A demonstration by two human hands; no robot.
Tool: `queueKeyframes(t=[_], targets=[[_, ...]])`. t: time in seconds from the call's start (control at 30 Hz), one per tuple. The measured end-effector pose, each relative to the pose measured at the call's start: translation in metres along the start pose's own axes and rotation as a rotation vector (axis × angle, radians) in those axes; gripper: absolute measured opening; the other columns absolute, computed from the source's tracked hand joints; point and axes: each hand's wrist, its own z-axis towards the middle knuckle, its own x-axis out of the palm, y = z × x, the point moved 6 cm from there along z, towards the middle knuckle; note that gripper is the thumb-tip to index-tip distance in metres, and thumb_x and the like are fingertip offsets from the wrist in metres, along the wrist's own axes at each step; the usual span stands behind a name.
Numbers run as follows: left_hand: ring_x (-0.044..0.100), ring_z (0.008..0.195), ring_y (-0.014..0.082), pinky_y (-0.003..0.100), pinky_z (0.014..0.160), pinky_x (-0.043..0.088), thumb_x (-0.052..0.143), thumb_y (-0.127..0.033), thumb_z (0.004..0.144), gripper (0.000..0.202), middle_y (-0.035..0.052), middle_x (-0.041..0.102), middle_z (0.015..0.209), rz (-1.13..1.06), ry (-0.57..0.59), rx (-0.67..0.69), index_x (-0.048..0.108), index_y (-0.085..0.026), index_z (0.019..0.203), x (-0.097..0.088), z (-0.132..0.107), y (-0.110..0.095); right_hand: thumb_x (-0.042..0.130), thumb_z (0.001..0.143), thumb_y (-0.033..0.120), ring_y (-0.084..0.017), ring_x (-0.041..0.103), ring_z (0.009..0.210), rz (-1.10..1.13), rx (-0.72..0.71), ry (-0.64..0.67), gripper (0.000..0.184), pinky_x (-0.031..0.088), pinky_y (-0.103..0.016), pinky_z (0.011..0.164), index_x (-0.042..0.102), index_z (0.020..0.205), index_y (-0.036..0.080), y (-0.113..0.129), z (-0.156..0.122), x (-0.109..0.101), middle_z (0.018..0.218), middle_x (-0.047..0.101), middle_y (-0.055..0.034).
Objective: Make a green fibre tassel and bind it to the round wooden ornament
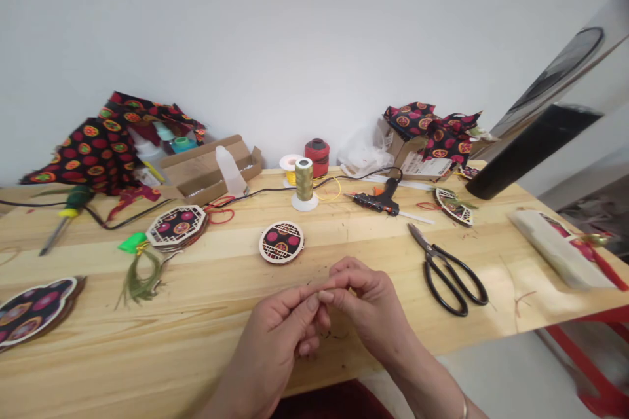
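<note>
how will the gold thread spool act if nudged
The gold thread spool would probably tip under a high push, standing tall and narrow; its wider white base may resist a light nudge. Toppled, its round body could roll.

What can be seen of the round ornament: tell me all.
The round ornament has a pale, wood-looking rim and openwork lattice at its far and near sides. Behind is dark, fabric-like material with pink and orange motifs. It lies flat on the table, beyond the left hand, short of the gold spool. No hand touches it.
</note>
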Motion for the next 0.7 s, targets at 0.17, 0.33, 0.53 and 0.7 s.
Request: queueKeyframes(t=[0.17,0.33,0.53,0.7], targets=[[0.042,0.053,0.0107,0.023,0.052,0.034,0.058,-0.030,0.080,0.018,-0.0011,0.054,0.060,0.169,-0.032,0.059,0.071,-0.017,0.080,-0.004,0.001,-0.005,0.066,0.068,0.017,-0.014,0.052,0.069,-0.095,-0.071,0.005,0.011,0.043,-0.026,0.067,0.065,0.058,0.018,0.007,0.001,0.000,0.067,0.054,-0.0007],[0.050,0.062,0.0149,0.023,0.062,0.037,0.058,-0.031,0.079,0.023,-0.0011,0.058,0.059,0.500,-0.114,0.164,0.067,-0.020,0.061,-0.011,-0.001,-0.017,0.063,0.072,0.019,-0.014,0.050,0.068,-0.094,-0.106,-0.044,0.011,0.041,-0.026,0.065,0.062,0.061,0.017,0.017,0.004,-0.010,0.069,0.054,-0.0007],[0.056,0.095,0.0233,0.030,0.086,0.038,0.062,-0.027,0.074,0.018,0.0045,0.067,0.098,0.633,-0.200,0.369,0.075,-0.026,0.087,-0.014,-0.005,-0.033,0.061,0.077,0.020,-0.013,0.049,0.069,-0.132,-0.179,-0.103,0.012,0.039,-0.026,0.067,0.060,0.064,0.019,0.032,0.004,-0.028,0.070,0.054,0.0001],[0.056,0.080,0.0197,0.027,0.071,0.042,0.069,-0.030,0.069,0.016,0.0052,0.065,0.087,0.511,-0.377,0.426,0.075,-0.024,0.081,-0.021,-0.016,-0.045,0.061,0.078,0.017,-0.014,0.050,0.073,-0.199,-0.259,-0.160,0.011,0.038,-0.027,0.069,0.061,0.068,0.020,0.037,0.004,-0.035,0.074,0.054,0.0004]])
